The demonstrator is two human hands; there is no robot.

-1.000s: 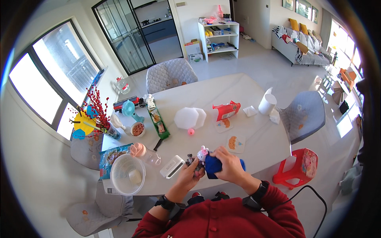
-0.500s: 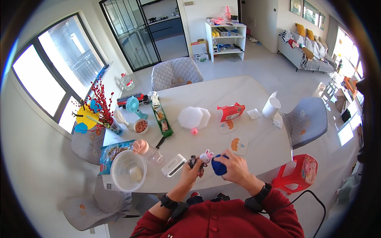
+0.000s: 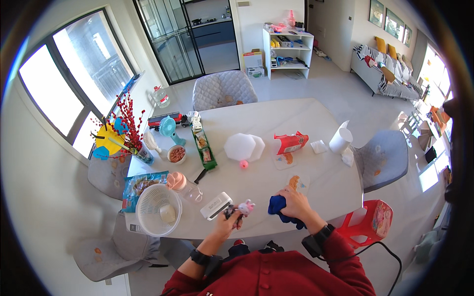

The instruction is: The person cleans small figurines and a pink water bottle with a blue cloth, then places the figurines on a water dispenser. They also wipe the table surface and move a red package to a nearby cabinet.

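Note:
In my left hand is a small rabbit doll with a white face, pink ears and a dark patterned body. The fingers are closed round its body, and the head sticks out to the right. My right hand grips a dark blue cloth, bunched at the left and hanging below the palm near the table's front edge. A white oblong device lies just beyond my left hand. Past my right hand lies a coaster with a printed picture, partly covered by the fingers.
On the white table stand a white strainer basket, a pink-lidded bottle, a bowl of reddish pieces and a green toy truck. Farther right are white octagonal pads, a red packet and a paper roll.
My left hand has moved left and down with the rabbit doll, toward the white device. My right hand has shifted slightly right, and the blue cloth now hangs looser below it.

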